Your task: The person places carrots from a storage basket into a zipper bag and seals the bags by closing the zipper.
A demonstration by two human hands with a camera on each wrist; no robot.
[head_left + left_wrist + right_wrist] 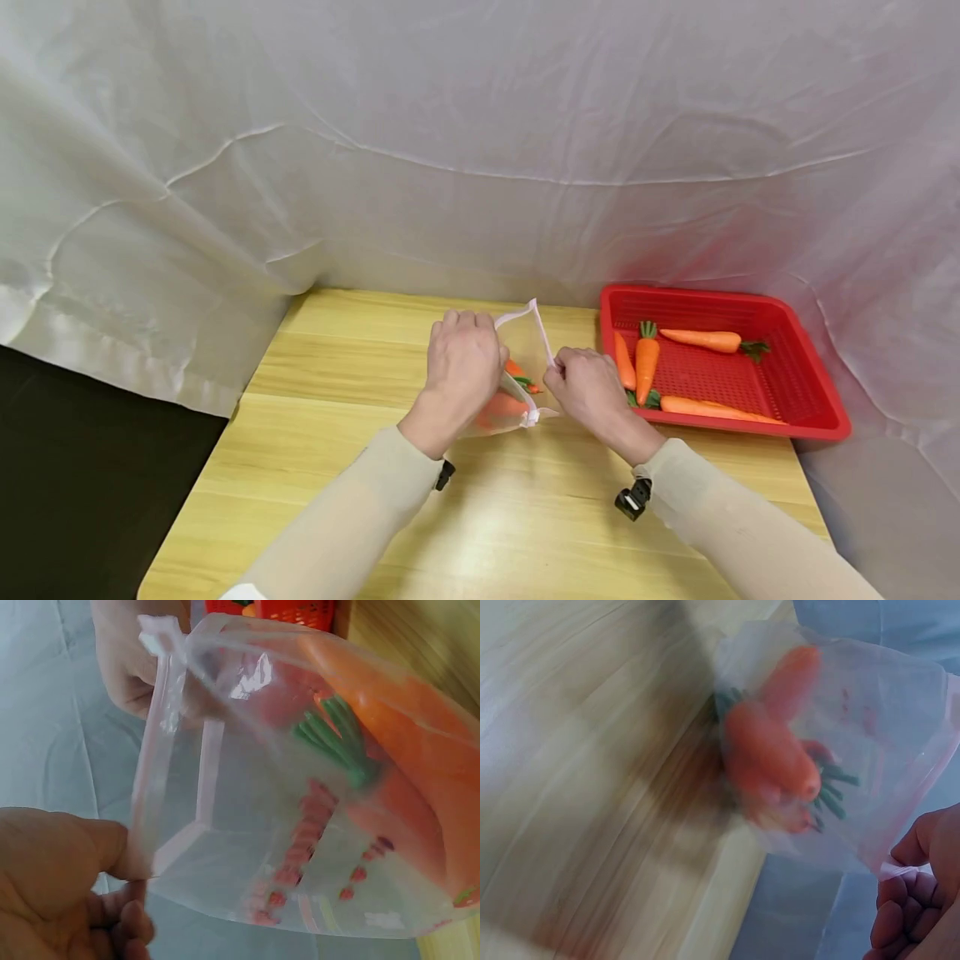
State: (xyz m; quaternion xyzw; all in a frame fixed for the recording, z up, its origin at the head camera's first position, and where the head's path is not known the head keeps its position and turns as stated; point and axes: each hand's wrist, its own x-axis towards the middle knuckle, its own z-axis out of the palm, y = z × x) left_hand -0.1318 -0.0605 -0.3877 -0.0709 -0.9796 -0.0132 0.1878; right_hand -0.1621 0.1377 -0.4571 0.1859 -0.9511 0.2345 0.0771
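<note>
Bag, clear, pink-rimmed (251, 761): one, mouth spread, near the counter (292, 433)'s far edge, left of the basket; contents, bagged carrots (769, 746) with green tops. My left hand (463, 358): pinching the rim between thumb and fingers. My right hand (588, 387): pinching the rim likewise, apart from the left. Basket, red (821, 375): one, far right corner, holding four loose carrots (647, 364).

Clear bag (244, 859) is showing a pale-pink rim (151, 757) & red print (301, 844); carrots (647, 367) are showing orange w/ green tops (648, 330); basket (697, 375) is looking red, tbl (322, 421) yellow w/ wood grain, cloth (457, 100) silvery grey, sleeves (345, 504) beige.
</note>
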